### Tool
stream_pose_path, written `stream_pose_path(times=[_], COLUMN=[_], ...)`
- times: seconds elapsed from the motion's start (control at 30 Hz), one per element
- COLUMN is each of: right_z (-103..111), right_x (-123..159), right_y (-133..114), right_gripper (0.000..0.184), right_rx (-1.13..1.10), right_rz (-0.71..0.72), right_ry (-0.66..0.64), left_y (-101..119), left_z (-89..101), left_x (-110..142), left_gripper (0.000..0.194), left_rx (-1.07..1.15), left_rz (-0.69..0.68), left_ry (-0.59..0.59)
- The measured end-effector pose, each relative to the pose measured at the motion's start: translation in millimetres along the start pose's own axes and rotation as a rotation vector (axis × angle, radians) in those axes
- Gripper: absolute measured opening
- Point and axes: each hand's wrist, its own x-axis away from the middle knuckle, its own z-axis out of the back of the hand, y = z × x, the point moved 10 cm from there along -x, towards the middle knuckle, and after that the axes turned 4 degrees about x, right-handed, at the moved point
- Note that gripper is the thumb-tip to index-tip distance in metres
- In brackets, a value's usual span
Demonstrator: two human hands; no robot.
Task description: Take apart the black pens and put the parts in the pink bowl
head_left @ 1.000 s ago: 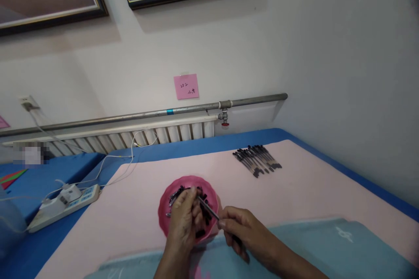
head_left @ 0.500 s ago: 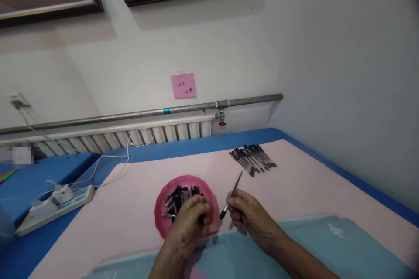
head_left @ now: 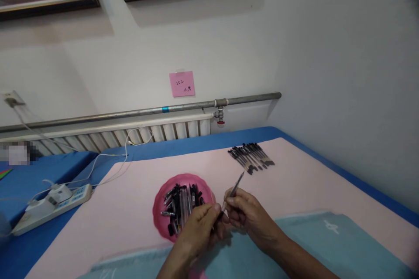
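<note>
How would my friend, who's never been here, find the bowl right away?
Find the blue table with a pale pink sheet on it. On the sheet, just beyond the left hand and left of the black pens, sits the bowl. Unlike the flat sheet and slim pens, it's round, deeper pink and wavy-rimmed.

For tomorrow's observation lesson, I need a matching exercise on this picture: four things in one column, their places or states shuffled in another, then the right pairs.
Things
1. pink bowl
2. pink note
3. single pen
4. row of pens

Places or states
A. on the wall
B. laid side by side on the pink sheet
C. containing black and clear pieces
D. held in the right hand

Pairs: 1-C, 2-A, 3-D, 4-B
</note>
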Motion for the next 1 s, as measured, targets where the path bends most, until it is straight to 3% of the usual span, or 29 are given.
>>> stream_pose_path(times=[0.17, 0.33, 0.53, 0.73, 0.9, 1.0], right_z=[4.5, -1.4, -0.1, -4.6, -1.9, 1.5], right_x=[-0.8, 0.8, 1.1, 4.2, 2.6, 0.9], right_y=[2.8, 2.1, 5.4, 6.4, 3.6, 5.3], right_gripper=[0.014, 0.016, 0.012, 0.013, 0.012, 0.012], right_rx=[0.028, -0.051, 0.000, -0.076, -0.041, -0.100], right_rz=[-0.017, -0.042, -0.069, -0.095, -0.057, -0.076], right_ry=[0.031, -0.006, 0.017, 0.006, 0.023, 0.035], left_y=[8.9, -12.9, -5.4, -20.5, -8.7, -19.8], left_z=[12.5, -4.9, 4.9, -2.1, -0.1, -3.9], left_x=[-0.4, 1.5, -2.9, 3.4, -0.4, -3.3], left_gripper=[0.033, 0.046, 0.040, 0.041, 0.035, 0.033], left_rx=[-0.087, 0.086, 0.120, 0.241, 0.161, 0.104], left_rz=[-0.145, 0.090, 0.002, 0.208, 0.028, 0.055], left_ry=[0.133, -0.073, 0.033, -0.061, -0.023, -0.054])
